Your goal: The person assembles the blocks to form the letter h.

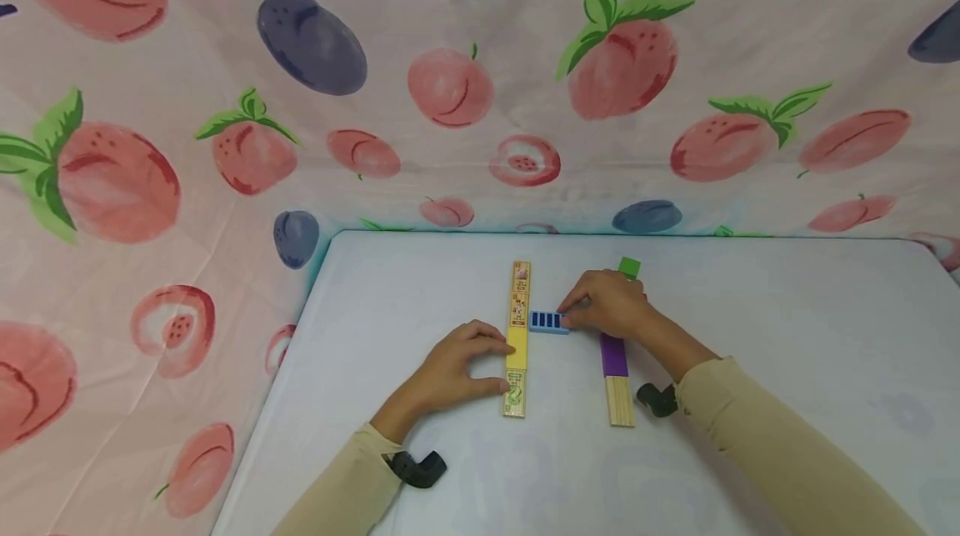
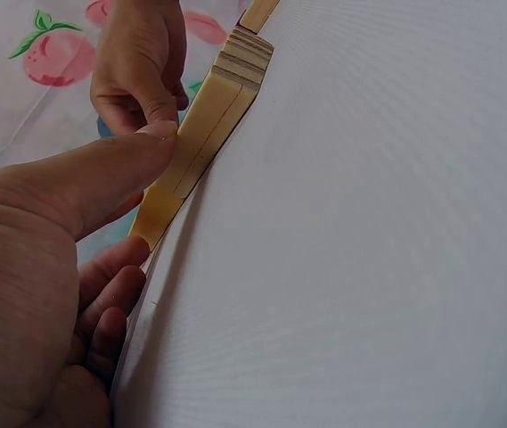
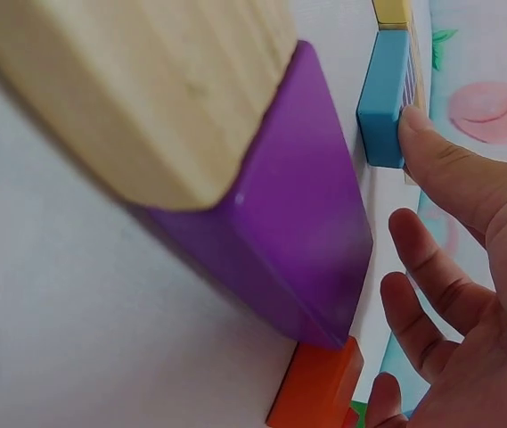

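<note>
A light blue block (image 1: 548,322) with dark stripes lies crosswise, its left end against a straight row of blocks. My right hand (image 1: 609,303) pinches its other end, and the thumb (image 3: 440,156) presses its near side in the right wrist view. My left hand (image 1: 457,365) rests beside the left row with thumb and fingers loosely bent. Its fingertips touch the yellow block (image 1: 517,349) and the green printed block (image 1: 514,394) from the left. Two more printed wooden blocks (image 1: 519,294) make up the far part of that row.
Right of the blue block runs a second row: a plain wooden block (image 1: 620,401), a purple block (image 1: 614,357), an orange block (image 3: 315,383) and a green block (image 1: 628,268). My right hand covers its middle. A fruit-print cloth (image 1: 450,19) hangs behind the white table (image 1: 390,286).
</note>
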A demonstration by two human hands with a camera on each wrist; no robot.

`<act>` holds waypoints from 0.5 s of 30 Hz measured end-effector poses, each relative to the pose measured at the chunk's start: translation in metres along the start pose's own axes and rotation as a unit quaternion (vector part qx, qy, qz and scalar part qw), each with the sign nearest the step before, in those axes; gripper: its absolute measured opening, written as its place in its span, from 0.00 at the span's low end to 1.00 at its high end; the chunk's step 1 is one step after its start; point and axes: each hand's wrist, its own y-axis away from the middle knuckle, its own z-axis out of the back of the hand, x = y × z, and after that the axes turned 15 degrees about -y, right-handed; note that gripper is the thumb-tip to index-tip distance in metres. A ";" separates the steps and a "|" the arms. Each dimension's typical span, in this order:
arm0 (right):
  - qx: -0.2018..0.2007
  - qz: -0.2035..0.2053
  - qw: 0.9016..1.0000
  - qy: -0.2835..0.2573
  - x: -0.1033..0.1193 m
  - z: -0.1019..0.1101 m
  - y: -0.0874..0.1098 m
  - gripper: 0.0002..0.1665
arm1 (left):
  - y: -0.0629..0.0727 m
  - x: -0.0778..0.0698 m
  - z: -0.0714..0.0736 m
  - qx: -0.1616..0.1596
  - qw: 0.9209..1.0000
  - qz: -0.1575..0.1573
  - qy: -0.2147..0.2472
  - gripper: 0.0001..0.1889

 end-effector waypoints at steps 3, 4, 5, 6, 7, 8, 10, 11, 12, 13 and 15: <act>-0.001 0.002 1.000 -0.001 0.000 -0.001 0.000 0.09 | 0.000 0.000 0.000 0.000 1.000 0.001 0.000 0.24; -0.001 0.003 1.000 -0.001 0.000 -0.001 0.000 0.09 | 0.000 0.000 0.000 0.000 1.000 0.002 0.001 0.24; -0.001 0.003 1.000 -0.001 0.000 -0.001 -0.001 0.09 | 0.000 0.000 0.000 0.001 1.000 0.002 0.001 0.24; -0.001 0.003 1.000 0.000 0.000 -0.001 -0.001 0.09 | 0.000 0.000 0.000 0.001 1.000 0.003 0.001 0.24; 0.000 0.003 1.000 0.000 0.001 -0.001 -0.001 0.09 | 0.000 0.000 0.000 0.000 1.000 0.002 0.001 0.24; 0.001 0.003 1.000 -0.001 0.001 -0.001 -0.001 0.09 | 0.000 0.000 0.000 0.000 1.000 0.002 0.001 0.24; 0.000 0.002 1.000 -0.002 0.002 -0.001 0.000 0.09 | 0.000 0.000 0.000 0.001 1.000 0.002 0.000 0.24; 0.000 0.001 1.000 -0.002 0.003 -0.001 0.000 0.09 | 0.000 0.000 0.000 0.001 1.000 0.003 0.001 0.24; 0.000 0.001 1.000 -0.003 0.003 0.000 0.000 0.10 | 0.000 0.000 0.000 0.001 1.000 0.003 0.000 0.24; 0.000 0.001 1.000 -0.004 0.003 0.000 0.000 0.10 | 0.000 0.000 0.000 0.001 1.000 0.002 0.000 0.24; 0.000 0.001 1.000 -0.006 0.004 0.000 0.000 0.10 | 0.000 0.000 0.000 0.001 1.000 0.003 0.001 0.24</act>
